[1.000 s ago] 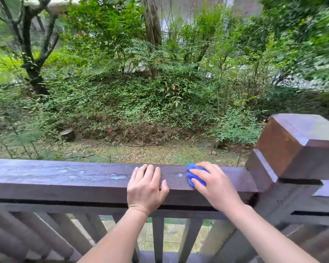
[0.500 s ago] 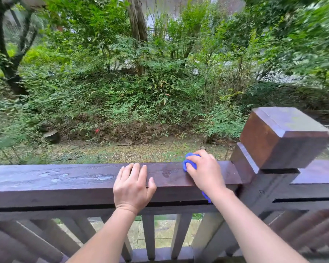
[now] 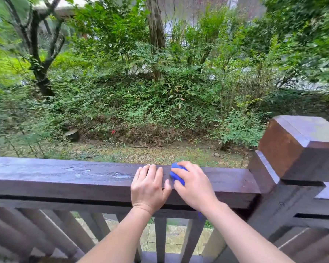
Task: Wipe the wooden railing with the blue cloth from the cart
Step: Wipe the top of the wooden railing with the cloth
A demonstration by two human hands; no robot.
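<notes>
on the top of the wooden railing (image 3: 65, 179), near its right end, the right grip (image 3: 195, 184) is curled over the bunched blue cloth (image 3: 177, 177), pressing it to the wood. just left, almost touching, the left grip (image 3: 148, 186) lies flat and released on the rail, holding nothing. wet patches (image 3: 120, 175) sit further left; the square post cap (image 3: 302, 147) stands at right. likely trouble: a leftward sweep would bump the resting thumb, the small wad could skip the wet patches, or the cloth could slip over the far edge.
</notes>
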